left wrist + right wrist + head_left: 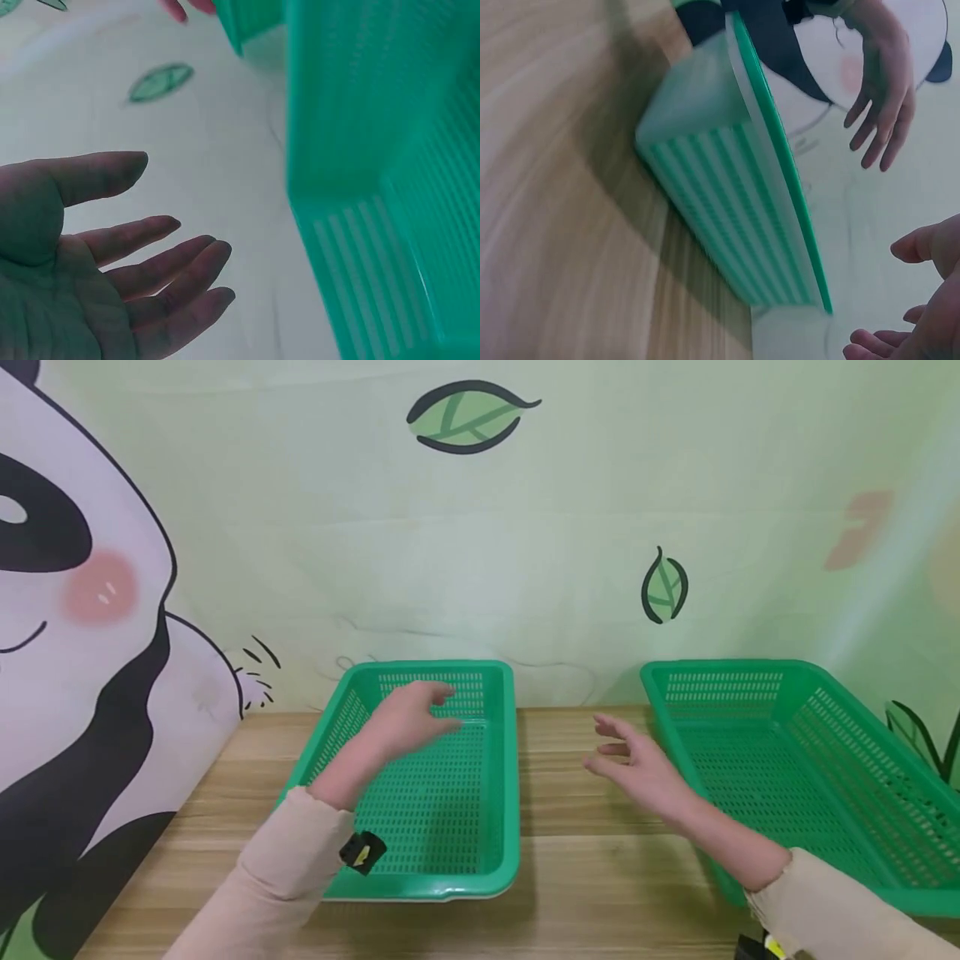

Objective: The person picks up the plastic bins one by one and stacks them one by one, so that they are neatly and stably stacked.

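My left hand (408, 720) hovers above the left green basket (504, 793), its fingers loosely bent and holding nothing. In the left wrist view that same hand (112, 277) shows a bare palm with spread thumb and fingers. My right hand (637, 768) hangs over the wooden table between the two baskets, nearest the right green basket (832, 835), also with nothing in its grasp. Part of the right hand (919, 300) appears at the lower right of the right wrist view, fingers relaxed. Both baskets are rectangular, with slotted walls and floors, and nothing lies inside.
The wooden table (577, 860) carries both baskets, with a strip of bare wood between them. Behind stands a pale green backdrop (570, 485) printed with leaves and a large panda (75, 693). Small black devices, one of them a wrist camera (363, 852), sit at the sleeves.
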Demonstrator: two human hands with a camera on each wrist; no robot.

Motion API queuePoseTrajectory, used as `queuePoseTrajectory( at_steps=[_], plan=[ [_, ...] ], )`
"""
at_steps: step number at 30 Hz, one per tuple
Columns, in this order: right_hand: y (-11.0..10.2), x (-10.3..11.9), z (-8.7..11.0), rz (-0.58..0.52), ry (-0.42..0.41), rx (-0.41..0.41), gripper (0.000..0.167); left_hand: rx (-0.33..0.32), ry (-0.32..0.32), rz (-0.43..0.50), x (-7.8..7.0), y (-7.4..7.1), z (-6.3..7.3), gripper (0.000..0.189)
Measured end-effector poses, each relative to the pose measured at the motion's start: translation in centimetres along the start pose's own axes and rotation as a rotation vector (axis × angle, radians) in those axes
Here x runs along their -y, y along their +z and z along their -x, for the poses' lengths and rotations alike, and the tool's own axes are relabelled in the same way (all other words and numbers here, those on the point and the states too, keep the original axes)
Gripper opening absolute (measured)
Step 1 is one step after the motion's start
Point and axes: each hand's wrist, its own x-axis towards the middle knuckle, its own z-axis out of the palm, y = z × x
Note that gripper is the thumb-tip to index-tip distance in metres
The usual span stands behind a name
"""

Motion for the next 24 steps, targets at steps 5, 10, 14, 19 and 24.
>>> queuePoseTrajectory(
  at_steps=[5, 10, 14, 19, 24],
  plan=[
    [-2.1, -0.3, -0.6, 0.082, 0.000, -0.032, 0.062, 0.033, 0.031, 0.065, -3.0, 2.2, -1.0, 0.050],
    [-3.5, -0.7, -1.0, 0.139, 0.009, -0.060, 0.062, 0.060, 0.093, 0.129, -4.9, 4.8, -1.9, 0.048],
    [-4.7, -1.6, -1.2, 0.194, 0.014, -0.075, 0.064, 0.052, 0.126, 0.195, -6.2, 6.9, -2.6, 0.048],
    [-6.8, -2.8, -1.3, 0.276, 0.011, -0.047, 0.069, 0.027, 0.157, 0.248, -8.5, 9.2, -3.6, 0.055],
    [-8.6, -3.7, -1.5, 0.329, 0.026, -0.038, 0.075, -0.005, 0.150, 0.346, -10.3, 11.4, -4.3, 0.057]
  ],
)
